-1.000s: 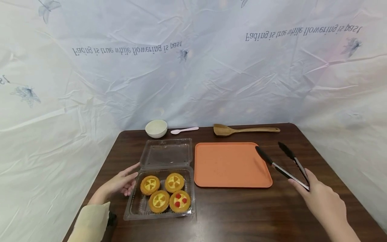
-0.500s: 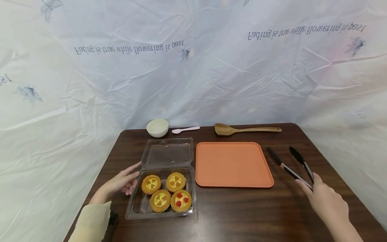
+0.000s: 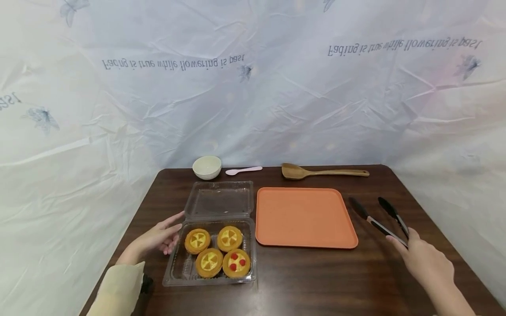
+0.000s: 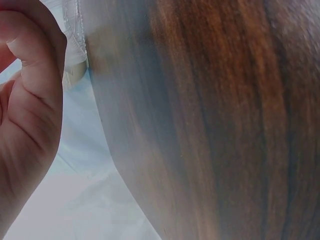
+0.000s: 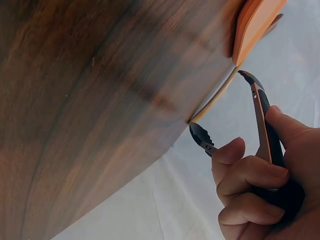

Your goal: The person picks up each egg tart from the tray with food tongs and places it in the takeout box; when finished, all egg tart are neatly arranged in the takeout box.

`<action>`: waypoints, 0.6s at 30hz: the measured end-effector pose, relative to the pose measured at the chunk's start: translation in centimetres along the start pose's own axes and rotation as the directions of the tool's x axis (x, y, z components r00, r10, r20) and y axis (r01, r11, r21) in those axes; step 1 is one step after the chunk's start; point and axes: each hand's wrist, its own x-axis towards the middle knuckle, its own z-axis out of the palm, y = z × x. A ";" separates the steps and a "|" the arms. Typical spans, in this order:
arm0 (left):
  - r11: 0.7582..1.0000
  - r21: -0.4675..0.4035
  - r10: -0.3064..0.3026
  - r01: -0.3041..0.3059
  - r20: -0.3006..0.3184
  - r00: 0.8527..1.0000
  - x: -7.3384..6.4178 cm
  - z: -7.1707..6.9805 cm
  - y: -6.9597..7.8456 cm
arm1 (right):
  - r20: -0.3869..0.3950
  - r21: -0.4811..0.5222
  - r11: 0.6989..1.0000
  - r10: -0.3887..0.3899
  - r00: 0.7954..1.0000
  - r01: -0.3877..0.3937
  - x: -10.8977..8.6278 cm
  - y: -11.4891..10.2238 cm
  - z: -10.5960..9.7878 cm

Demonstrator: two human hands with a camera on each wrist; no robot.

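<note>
My left hand [image 3: 157, 239] is at the left side of a clear plastic clamshell container [image 3: 179, 270], its index finger and thumb stretched out to touch the edge near the hinge. The lid [image 3: 219, 199] lies folded back. Inside are several round egg tarts [image 3: 209, 262]; one tart [image 3: 236, 263] bears red berries, the others yellow fruit wedges. On the right, my right hand [image 3: 428, 263] grips a pair of tongs [image 3: 381, 226] by the handles. Their black tips are spread with nothing between them, right of the orange tray [image 3: 306, 217]. The right wrist view shows fingers curled round the tongs [image 5: 265, 125].
Along the table's back edge stand a white bowl [image 3: 207, 168], a pink spoon [image 3: 243, 170] and a wooden spatula [image 3: 324, 171]. The dark wooden table [image 3: 300, 281] meets a hanging white cloth [image 3: 253, 109] at the back and sides.
The tongs in my right hand have moved right, from over the tray's right edge to beside it, and now hold nearly still. My left hand stays at the container.
</note>
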 end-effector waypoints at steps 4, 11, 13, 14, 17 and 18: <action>1.000 0.004 -0.008 0.008 0.002 1.000 0.1 0.0 0.1 | 0.014 -0.004 1.000 0.007 1.000 -0.006 0.3 0.3 0.2; 1.000 0.009 -0.010 0.010 -0.005 1.000 0.0 -0.1 0.0 | 0.033 -0.007 1.000 0.005 0.999 -0.005 0.5 0.1 0.7; 1.000 0.008 -0.013 0.013 -0.005 1.000 0.0 -0.1 0.0 | 0.036 -0.004 1.000 0.003 0.999 -0.003 0.5 0.0 0.8; 1.000 0.008 -0.013 0.013 -0.004 1.000 0.0 -0.1 -0.1 | 0.035 -0.002 1.000 0.003 0.999 -0.003 0.5 -0.1 0.8; 1.000 0.009 -0.013 0.013 -0.004 1.000 -0.1 0.0 -0.1 | 0.034 -0.001 1.000 0.006 0.999 -0.006 0.5 -0.3 0.8; 1.000 0.010 -0.013 0.013 -0.005 1.000 -0.1 0.0 0.0 | 0.037 0.000 1.000 0.010 0.999 -0.010 0.5 -0.3 0.8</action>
